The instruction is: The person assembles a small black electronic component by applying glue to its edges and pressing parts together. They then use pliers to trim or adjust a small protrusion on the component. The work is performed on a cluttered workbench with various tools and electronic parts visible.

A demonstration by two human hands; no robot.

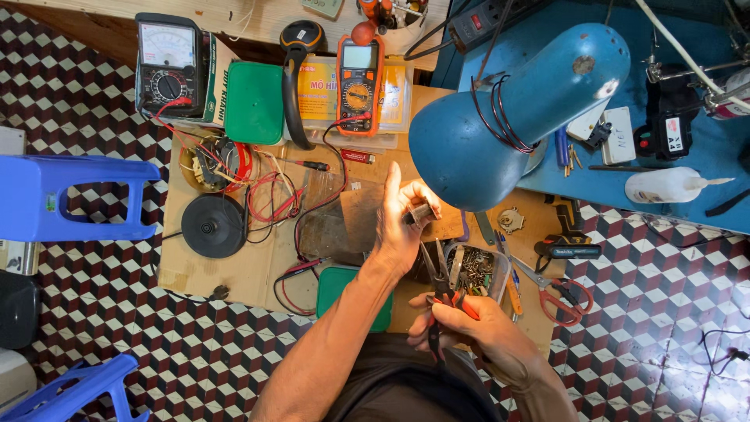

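My left hand (400, 219) is raised under the blue desk lamp (516, 109), and pinches a small dark part (420, 212) between thumb and fingers. My right hand (476, 324) sits lower, close to my body, and grips a pair of pliers (439, 293) with orange and black handles. The plier jaws point up toward the small part, a short way below it. Right of the jaws, a clear plastic tub (476, 272) holds several metal screws and bits.
A cardboard sheet (234, 270) covers the patterned tile floor. On it lie a black round base (213, 226), red wires, an orange multimeter (359, 82), an analog meter (168, 62), green lids, red scissors (566, 301) and a cordless drill (566, 242). Blue stools (70, 195) stand left.
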